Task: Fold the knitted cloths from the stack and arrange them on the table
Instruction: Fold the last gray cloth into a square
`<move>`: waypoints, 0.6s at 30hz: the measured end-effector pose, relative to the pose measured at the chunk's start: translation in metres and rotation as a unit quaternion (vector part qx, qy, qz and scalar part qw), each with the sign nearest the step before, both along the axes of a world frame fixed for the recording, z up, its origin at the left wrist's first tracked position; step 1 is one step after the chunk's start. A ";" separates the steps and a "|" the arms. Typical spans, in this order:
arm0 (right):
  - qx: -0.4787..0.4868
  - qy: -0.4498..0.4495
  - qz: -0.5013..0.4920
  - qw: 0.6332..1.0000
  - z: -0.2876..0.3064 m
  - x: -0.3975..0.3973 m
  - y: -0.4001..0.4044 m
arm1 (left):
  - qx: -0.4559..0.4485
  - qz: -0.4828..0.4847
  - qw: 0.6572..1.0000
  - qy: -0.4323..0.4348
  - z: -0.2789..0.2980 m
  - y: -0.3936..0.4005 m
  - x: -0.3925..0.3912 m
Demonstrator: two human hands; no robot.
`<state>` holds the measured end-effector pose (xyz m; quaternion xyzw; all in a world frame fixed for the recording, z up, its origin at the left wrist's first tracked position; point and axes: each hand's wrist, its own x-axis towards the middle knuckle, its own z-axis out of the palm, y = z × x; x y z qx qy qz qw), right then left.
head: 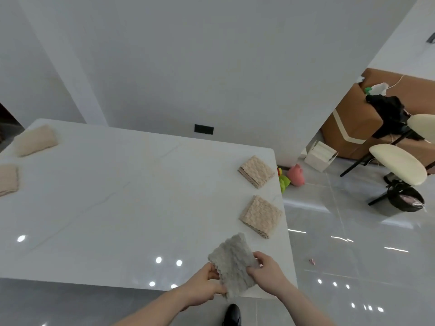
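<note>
Left hand [204, 287] and right hand [267, 270] pinching a grey wavy-knit cloth [231, 263] at the white glossy counter's [117, 208] near right corner, no legible writing

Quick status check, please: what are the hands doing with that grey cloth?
Left hand and right hand both grip grey knitted cloth, held at table corner. Two folded beige cloths beyond. Nothing in the way.

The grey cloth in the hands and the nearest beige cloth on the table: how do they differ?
The grey cloth is grey and held by the left hand and right hand; the beige cloth is beige and lies untouched on the table. The grey one looks thinner; the beige one shows stacked layers. Both have a bumpy knitted surface.
</note>
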<state>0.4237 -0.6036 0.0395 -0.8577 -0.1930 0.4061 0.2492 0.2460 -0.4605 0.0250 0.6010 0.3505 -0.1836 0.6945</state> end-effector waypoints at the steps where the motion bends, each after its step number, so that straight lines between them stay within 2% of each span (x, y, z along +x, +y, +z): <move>1: -0.005 -0.002 0.010 1.000 -0.004 0.013 -0.008 | 0.000 0.009 1.000 0.003 -0.001 -0.010 0.011; 8: -0.039 -0.015 0.081 0.996 -0.018 0.075 -0.038 | 0.011 0.068 0.997 0.016 -0.011 -0.074 0.067; 18: -0.093 -0.010 0.112 0.989 -0.041 0.106 -0.059 | 0.025 0.059 0.996 0.054 -0.033 -0.106 0.099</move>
